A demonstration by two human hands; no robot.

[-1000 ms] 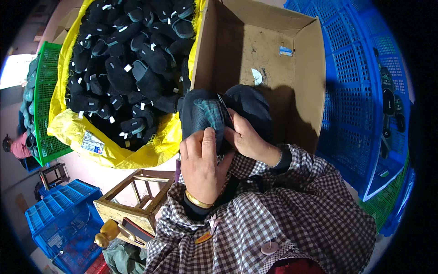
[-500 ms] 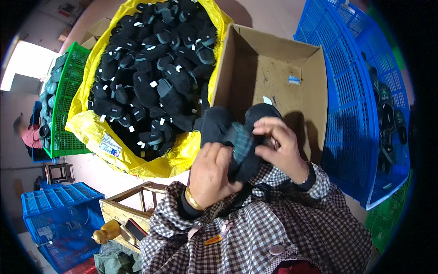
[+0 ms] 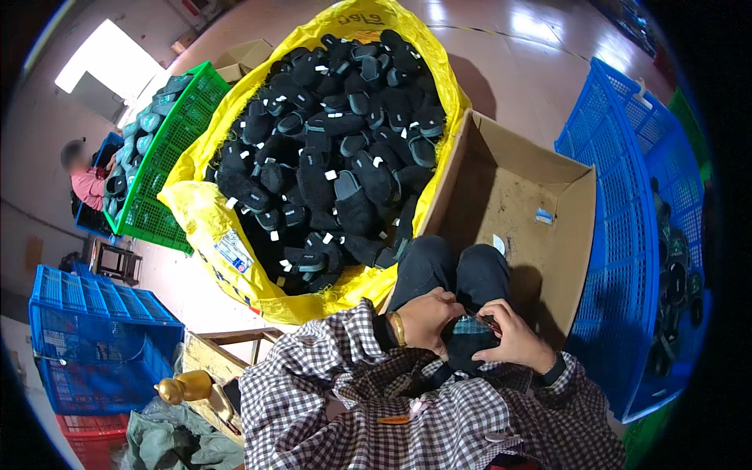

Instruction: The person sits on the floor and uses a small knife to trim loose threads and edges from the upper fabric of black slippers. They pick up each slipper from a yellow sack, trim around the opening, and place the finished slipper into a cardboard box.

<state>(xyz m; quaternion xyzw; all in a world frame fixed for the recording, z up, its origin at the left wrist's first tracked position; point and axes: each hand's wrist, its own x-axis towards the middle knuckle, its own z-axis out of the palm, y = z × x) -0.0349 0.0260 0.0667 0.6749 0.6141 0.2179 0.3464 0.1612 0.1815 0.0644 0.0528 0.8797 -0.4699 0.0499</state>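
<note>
Slipper [image 3: 470,346], black with green plaid, sits in the head view towards 5 o'clock from centre, between the knees [image 3: 424,268] and the checked coat [image 3: 345,395]. Left hand [image 3: 427,319] is at its 10 o'clock, thumb and fingers pinching its edge. Right hand [image 3: 515,338] is at its 3 o'clock, fingers bent; whether they pinch the slipper or something small, I cannot tell. Half a second ago those fingers stood spread over the slipper; now they are drawn in beside it, and it is nearer the coat. That suggests close handwork, not yet done. From it, the yellow sack [image 3: 200,210] of black slippers [image 3: 356,210] lies at 11 o'clock, the carton [image 3: 576,243] at 1.
</note>
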